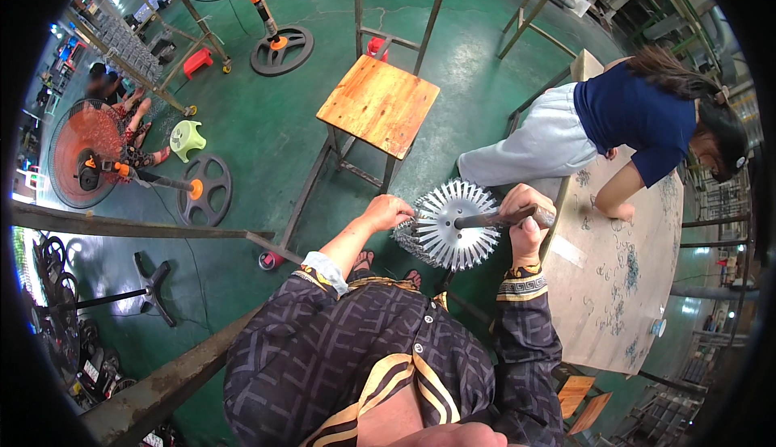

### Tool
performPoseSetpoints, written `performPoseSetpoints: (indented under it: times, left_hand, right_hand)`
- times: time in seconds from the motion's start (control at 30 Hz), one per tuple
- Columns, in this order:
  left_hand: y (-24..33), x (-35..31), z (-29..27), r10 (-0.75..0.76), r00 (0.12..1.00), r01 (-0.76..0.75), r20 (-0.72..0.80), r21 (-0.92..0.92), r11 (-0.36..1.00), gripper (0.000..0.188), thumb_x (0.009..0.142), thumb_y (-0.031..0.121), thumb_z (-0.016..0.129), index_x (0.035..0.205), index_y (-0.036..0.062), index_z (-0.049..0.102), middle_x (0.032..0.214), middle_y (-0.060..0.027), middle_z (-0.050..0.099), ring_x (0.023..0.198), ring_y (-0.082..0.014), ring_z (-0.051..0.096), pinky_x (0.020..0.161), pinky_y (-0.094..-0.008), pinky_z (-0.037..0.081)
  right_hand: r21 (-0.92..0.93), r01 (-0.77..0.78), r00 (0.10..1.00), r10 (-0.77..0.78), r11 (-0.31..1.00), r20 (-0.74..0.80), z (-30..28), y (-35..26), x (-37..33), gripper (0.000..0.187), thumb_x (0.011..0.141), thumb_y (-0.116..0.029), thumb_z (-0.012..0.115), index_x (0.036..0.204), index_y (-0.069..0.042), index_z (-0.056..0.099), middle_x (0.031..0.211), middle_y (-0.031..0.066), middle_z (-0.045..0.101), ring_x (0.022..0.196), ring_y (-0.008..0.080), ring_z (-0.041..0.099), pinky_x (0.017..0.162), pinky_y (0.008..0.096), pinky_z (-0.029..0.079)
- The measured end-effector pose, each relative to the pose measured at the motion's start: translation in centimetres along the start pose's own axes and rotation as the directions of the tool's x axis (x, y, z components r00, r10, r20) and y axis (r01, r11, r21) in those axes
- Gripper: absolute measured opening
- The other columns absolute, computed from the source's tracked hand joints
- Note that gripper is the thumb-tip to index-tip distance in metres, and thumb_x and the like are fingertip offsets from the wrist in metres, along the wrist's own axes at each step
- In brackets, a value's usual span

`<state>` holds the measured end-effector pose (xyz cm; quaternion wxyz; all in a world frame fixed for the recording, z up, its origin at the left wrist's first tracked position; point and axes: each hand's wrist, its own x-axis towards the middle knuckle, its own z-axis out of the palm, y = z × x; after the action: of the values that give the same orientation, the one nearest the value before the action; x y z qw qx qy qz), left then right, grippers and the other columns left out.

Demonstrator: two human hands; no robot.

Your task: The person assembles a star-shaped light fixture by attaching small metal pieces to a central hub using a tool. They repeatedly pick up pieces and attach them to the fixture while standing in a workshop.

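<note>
pale table (586, 330) | small dark pieces (632, 271) | green floor (267, 144) | lime stool (187, 140), fan base (281, 51)

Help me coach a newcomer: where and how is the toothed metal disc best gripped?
Probably by its brown handle, from the right, wrapped as the right hand does: it juts rightward from the middle of the toothed metal disc, clear of the rim.

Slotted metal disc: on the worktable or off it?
Off it: the slotted metal disc shows left of the worktable, floor visible beside its rim; the right hand grips the handle.
</note>
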<state>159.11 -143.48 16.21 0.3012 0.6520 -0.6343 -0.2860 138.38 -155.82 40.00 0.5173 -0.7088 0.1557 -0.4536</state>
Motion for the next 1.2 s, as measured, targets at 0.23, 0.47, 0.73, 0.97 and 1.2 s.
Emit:
performPoseSetpoints:
  times: [0.23,0.47,0.73,0.97,1.2]
  left_hand:
    - [3.1,0.3,-3.5,-0.230,0.972,0.230,0.037,0.025,0.973,0.018,0.075,0.022,0.068,0.090,0.0137,0.071,0.081,-0.0103,0.068,0.079,-0.0262,0.065,0.071,-0.0363,0.050]
    - [3.9,2.5,-1.8,-0.329,0.943,0.295,-0.052,-0.331,0.896,0.027,0.080,0.027,0.068,0.091,0.0029,0.069,0.074,-0.0090,0.068,0.069,-0.0131,0.063,0.063,-0.0298,0.048]
    - [2.2,3.2,0.2,-0.378,0.926,0.355,-0.007,-0.324,0.877,0.018,0.072,0.019,0.073,0.081,0.0031,0.070,0.071,-0.0075,0.068,0.065,-0.0125,0.063,0.063,-0.0291,0.049]
    - [2.8,2.2,1.4,-0.415,0.909,0.401,0.033,-0.333,0.853,0.016,0.067,0.017,0.075,0.074,0.0040,0.070,0.066,-0.0069,0.066,0.060,-0.0120,0.060,0.060,-0.0288,0.048]
    - [3.5,0.3,2.4,-0.442,0.884,0.460,0.153,-0.453,0.763,0.012,0.066,0.014,0.076,0.069,0.0043,0.069,0.061,-0.0018,0.063,0.056,-0.0077,0.055,0.053,-0.0261,0.044]
  right_hand:
    - [0.001,0.004,1.000,-0.004,1.000,0.030,0.2,-0.1,-0.2,0.059,0.072,-0.054,0.062,0.057,0.002,0.050,0.055,0.0084,0.050,0.050,0.0178,0.051,0.048,0.0265,0.039]
    - [0.016,0.005,0.999,-0.005,1.000,0.045,0.5,-0.5,-0.1,0.059,0.071,-0.055,0.063,0.057,0.001,0.051,0.054,0.0079,0.052,0.049,0.0176,0.052,0.049,0.0266,0.040]
    - [0.081,-0.039,0.999,0.042,0.996,-0.030,0.3,-0.2,-1.0,0.056,0.072,-0.053,0.066,0.070,0.002,0.053,0.062,0.0093,0.054,0.057,0.0176,0.055,0.053,0.0274,0.044]
    - [0.144,-0.007,0.942,0.055,0.990,-0.331,1.8,-0.6,-2.0,0.051,0.075,-0.044,0.065,0.092,0.002,0.049,0.067,0.0086,0.053,0.061,0.0160,0.054,0.059,0.0270,0.046]
    - [0.153,-0.026,0.934,0.079,0.988,-0.349,1.6,-0.8,-2.2,0.053,0.074,-0.046,0.066,0.092,0.002,0.049,0.062,0.0050,0.049,0.056,0.0117,0.049,0.053,0.0229,0.041]
